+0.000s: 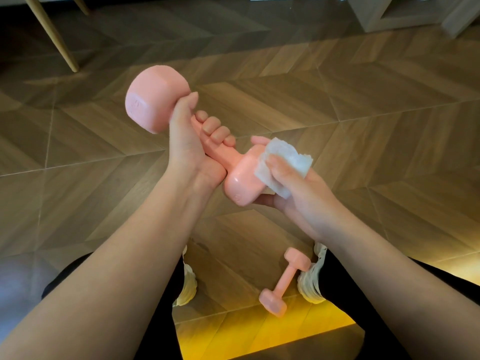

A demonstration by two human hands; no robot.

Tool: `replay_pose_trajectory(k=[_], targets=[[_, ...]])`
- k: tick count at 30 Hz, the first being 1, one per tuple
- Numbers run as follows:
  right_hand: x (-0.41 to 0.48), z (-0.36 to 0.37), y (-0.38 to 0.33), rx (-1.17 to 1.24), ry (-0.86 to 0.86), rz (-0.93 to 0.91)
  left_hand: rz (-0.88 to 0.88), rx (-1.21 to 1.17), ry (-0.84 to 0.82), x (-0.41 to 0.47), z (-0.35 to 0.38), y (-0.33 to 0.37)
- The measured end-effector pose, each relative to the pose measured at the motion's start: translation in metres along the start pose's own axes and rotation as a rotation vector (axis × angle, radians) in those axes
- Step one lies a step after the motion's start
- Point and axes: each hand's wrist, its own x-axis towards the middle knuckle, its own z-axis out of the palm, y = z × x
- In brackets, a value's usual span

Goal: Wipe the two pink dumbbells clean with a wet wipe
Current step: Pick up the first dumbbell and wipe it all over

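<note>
My left hand [193, 146] grips the handle of a pink dumbbell [155, 98], held up in the air and tilted, one head at the upper left and the other at the lower right. My right hand [298, 188] wraps around that lower head and presses a folded white wet wipe [284, 162] against its right side. The lower head looks wet and shiny. A second pink dumbbell [284, 280] lies on the wooden floor between my feet, close to my right shoe.
I sit above a herringbone wooden floor [363, 113] with my legs in black trousers and white shoes [311, 279] below. Wooden chair legs [55, 37] stand at the upper left. A pale low cabinet [405, 14] stands at the upper right.
</note>
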Motion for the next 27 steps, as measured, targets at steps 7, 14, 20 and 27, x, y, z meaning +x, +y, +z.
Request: replay_pose_trajectory(k=[7, 14, 20, 27], targets=[[0.0, -0.002, 0.001, -0.14, -0.117, -0.016, -0.004, -0.024, 0.017, 0.0, -0.006, 0.006], [0.006, 0.009, 0.011, -0.157, 0.099, -0.017, 0.021, 0.096, -0.031, -0.006, 0.0, -0.009], [0.007, 0.002, 0.007, -0.107, 0.182, 0.035, 0.02, 0.124, -0.047, -0.004, 0.005, -0.014], [0.0, -0.005, -0.003, 0.069, -0.139, 0.046, 0.012, 0.043, 0.003, -0.001, 0.0, -0.005]])
